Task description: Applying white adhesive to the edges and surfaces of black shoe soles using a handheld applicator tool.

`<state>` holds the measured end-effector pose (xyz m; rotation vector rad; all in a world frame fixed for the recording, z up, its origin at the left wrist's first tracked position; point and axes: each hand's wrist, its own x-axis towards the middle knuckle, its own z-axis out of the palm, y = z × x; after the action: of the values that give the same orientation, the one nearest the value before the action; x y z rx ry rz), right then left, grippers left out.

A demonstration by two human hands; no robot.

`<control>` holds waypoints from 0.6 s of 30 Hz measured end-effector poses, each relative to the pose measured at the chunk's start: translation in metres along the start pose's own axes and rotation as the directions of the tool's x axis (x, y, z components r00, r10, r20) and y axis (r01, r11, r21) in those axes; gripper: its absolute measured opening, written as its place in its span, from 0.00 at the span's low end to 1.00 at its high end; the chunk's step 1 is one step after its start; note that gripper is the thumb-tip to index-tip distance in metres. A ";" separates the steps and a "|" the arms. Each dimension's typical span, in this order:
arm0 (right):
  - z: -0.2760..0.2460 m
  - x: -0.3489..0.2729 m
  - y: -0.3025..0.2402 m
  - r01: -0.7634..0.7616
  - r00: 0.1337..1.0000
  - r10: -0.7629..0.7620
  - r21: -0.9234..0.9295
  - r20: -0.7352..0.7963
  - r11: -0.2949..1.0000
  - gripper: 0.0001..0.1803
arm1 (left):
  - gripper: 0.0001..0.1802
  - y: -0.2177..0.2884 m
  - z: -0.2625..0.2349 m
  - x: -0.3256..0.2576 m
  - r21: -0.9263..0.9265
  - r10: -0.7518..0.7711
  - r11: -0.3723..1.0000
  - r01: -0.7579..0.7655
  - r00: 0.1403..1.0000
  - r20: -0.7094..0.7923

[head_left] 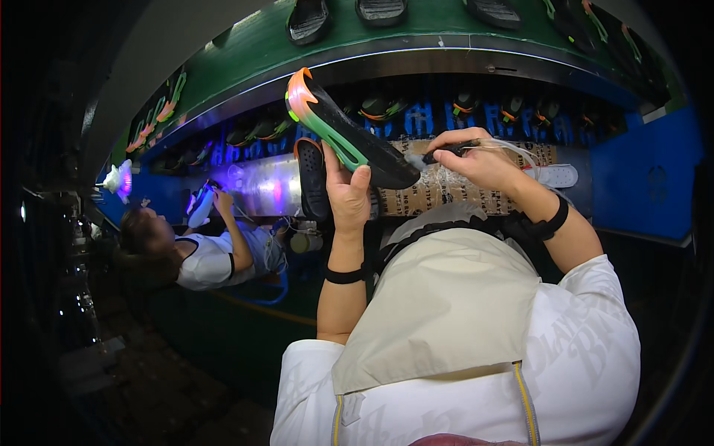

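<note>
My left hand [346,195] grips a shoe sole [343,140] from below, fingers and thumb closed on its edge. The sole is tilted, with an orange-to-green sidewall and a black face; its orange end points up and away. In my right hand [483,162] is a dark-handled brush [455,150] with a thin clear tube trailing from it. Its pale bristles are right by the lower black end of the sole; whether they touch cannot be made out. Just left of my left hand stands a black perforated sole [312,178], partly hidden behind that hand.
Printed brown cardboard [446,192] covers the bench before me; a white sole [556,176] lies to its right. Beyond, a rack holds several soles, below a green conveyor [439,21] carrying more. A blue panel [647,182] bounds the right. At left, a co-worker [212,249] handles a sole under purple light.
</note>
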<state>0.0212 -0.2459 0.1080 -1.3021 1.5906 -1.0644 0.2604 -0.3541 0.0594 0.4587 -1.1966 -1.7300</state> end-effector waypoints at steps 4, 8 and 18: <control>0.001 -0.002 -0.001 0.043 0.990 -0.055 -0.096 -0.127 0.995 0.14 | 0.50 0.001 -0.003 -0.004 -0.029 -0.038 0.999 0.038 0.999 -0.007; -0.003 -0.001 -0.007 0.139 0.990 -0.137 0.114 -0.029 0.984 0.15 | 0.41 -0.003 -0.007 -0.010 -0.102 -0.126 0.987 0.122 0.992 -0.030; 0.011 0.032 0.001 -0.064 0.970 0.008 0.223 0.242 0.973 0.11 | 0.42 -0.008 0.005 -0.043 -0.452 -0.550 0.725 0.520 0.832 0.074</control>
<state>0.0265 -0.2784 0.1013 -1.1908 1.2668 -0.9945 0.2739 -0.3143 0.0462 0.6050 -0.5832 -2.3969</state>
